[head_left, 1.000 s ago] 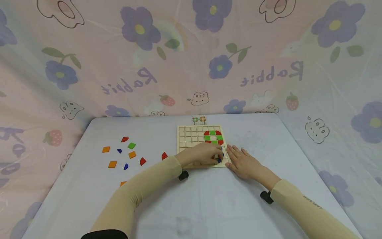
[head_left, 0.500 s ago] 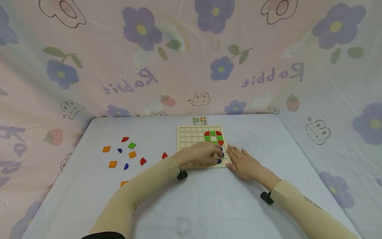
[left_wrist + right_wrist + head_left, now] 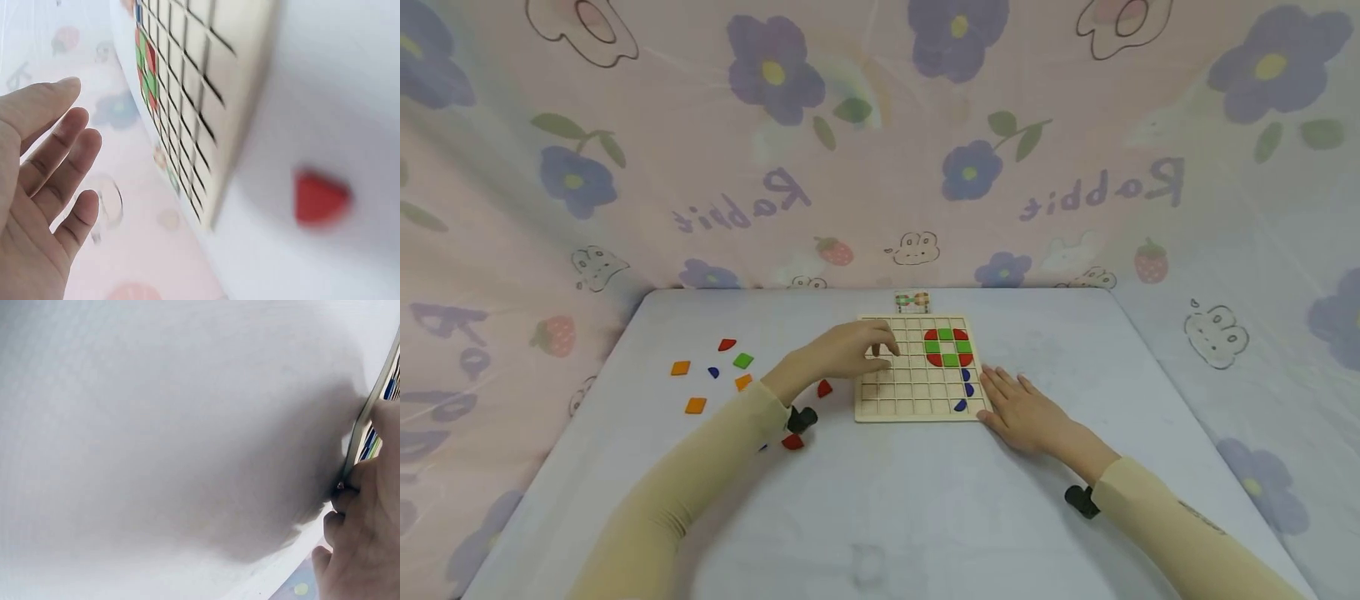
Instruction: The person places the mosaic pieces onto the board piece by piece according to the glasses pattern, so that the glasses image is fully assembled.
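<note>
A wooden grid board [image 3: 895,398] lies on the white table. Red quarter-round pieces and green square pieces form a ring in its upper right, around an empty cell. Below the ring, three blue half-round pieces [image 3: 969,390] lie in the right-hand cells. My left hand [image 3: 850,350] hovers over the board's left side, its fingers loosely bent with nothing between them, as the left wrist view [image 3: 47,169] also shows. With straight fingers, my right hand [image 3: 1026,412] rests against the board's right edge.
Left of the board lie loose pieces: orange squares [image 3: 696,406], a green square [image 3: 743,361], a blue half-round [image 3: 713,372] and red quarter-rounds [image 3: 824,388]. A small pattern card [image 3: 912,302] stands behind the board. A printed curtain [image 3: 880,167] hangs behind.
My left hand has let go of the lowest blue half-round piece and moved left and up, uncovering the board's right cells. The right hand stays at the edge. The head view has shifted slightly.
</note>
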Motion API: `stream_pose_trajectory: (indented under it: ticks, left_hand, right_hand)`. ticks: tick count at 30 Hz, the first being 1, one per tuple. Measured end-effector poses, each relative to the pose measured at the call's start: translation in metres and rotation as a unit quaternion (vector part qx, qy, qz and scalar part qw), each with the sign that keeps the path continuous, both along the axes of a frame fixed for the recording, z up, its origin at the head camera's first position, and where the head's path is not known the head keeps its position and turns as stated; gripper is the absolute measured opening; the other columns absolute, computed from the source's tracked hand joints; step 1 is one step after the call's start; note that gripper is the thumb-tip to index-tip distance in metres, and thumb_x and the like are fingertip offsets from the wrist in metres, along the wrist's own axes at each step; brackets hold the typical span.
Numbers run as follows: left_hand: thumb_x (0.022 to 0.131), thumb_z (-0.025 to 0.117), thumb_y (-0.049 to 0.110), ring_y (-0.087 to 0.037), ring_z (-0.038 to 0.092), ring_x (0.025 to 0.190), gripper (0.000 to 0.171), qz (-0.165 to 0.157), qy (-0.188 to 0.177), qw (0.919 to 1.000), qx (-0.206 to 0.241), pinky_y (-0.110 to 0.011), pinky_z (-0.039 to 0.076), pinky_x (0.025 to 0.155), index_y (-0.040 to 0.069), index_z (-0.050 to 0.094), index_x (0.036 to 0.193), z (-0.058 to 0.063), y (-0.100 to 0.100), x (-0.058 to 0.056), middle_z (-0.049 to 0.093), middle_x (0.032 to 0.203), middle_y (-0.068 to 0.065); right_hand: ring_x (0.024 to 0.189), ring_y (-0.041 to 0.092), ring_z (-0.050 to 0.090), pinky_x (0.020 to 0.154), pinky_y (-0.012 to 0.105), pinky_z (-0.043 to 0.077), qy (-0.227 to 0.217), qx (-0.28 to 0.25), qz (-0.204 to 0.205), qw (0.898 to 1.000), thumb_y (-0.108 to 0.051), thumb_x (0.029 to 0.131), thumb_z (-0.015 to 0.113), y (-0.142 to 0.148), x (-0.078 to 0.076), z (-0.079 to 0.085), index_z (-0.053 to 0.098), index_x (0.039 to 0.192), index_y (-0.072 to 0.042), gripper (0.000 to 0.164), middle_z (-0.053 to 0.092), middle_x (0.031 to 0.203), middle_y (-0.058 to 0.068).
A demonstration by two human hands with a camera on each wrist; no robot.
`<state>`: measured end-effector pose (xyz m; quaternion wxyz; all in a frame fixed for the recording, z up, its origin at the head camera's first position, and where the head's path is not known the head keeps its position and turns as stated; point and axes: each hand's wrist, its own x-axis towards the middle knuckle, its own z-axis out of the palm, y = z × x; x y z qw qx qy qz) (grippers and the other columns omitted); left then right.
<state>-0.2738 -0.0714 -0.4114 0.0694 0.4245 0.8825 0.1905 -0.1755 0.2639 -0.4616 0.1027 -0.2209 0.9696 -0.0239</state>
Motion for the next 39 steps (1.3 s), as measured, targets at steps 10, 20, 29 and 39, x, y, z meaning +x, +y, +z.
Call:
stream_pose_trajectory:
  ticks: [10,20,29,39]
  left_hand:
    - [0.096,0.076,0.018,-0.015,0.063,0.096,0.022,0.068,0.011,0.9965,-0.047,-0.033,0.054,0.081,0.013,0.076,0.117,0.001,-0.072,0.003,0.066,0.119,0.003]
    - [0.094,0.076,0.014,-0.024,0.065,0.095,0.018,0.092,-0.007,0.9926,-0.078,-0.034,0.054,0.077,0.012,0.077,0.112,-0.002,-0.134,0.013,0.067,0.114,-0.002]
    - [0.093,0.078,0.014,-0.018,0.061,0.089,0.016,0.136,-0.014,0.987,-0.085,-0.035,0.054,0.077,0.011,0.077,0.109,-0.013,-0.185,0.026,0.067,0.108,-0.002]
    - [0.092,0.079,0.018,-0.019,0.061,0.09,0.022,0.187,-0.033,0.9762,-0.105,-0.04,0.057,0.081,0.01,0.077,0.112,-0.025,-0.213,0.038,0.067,0.109,-0.002]
  right_hand:
    - [0.155,0.044,0.023,0.123,0.064,0.02,0.006,-0.003,0.001,1.0,-0.041,0.109,0.049,0.003,0.003,-0.001,0.031,0.159,0.006,0.071,0.025,0.168,0.023]
    - [0.155,0.043,0.022,0.123,0.064,0.02,0.008,-0.001,0.001,1.0,-0.041,0.11,0.049,0.005,0.002,-0.002,0.029,0.16,0.006,0.071,0.024,0.169,0.023]
    - [0.154,0.045,0.024,0.122,0.065,0.02,0.015,-0.001,0.005,1.0,-0.04,0.109,0.05,0.004,0.002,0.001,0.031,0.159,0.007,0.071,0.025,0.168,0.024]
    - [0.154,0.045,0.024,0.122,0.065,0.021,0.014,-0.002,0.009,1.0,-0.041,0.109,0.05,-0.001,0.001,0.001,0.031,0.159,0.007,0.072,0.026,0.167,0.024]
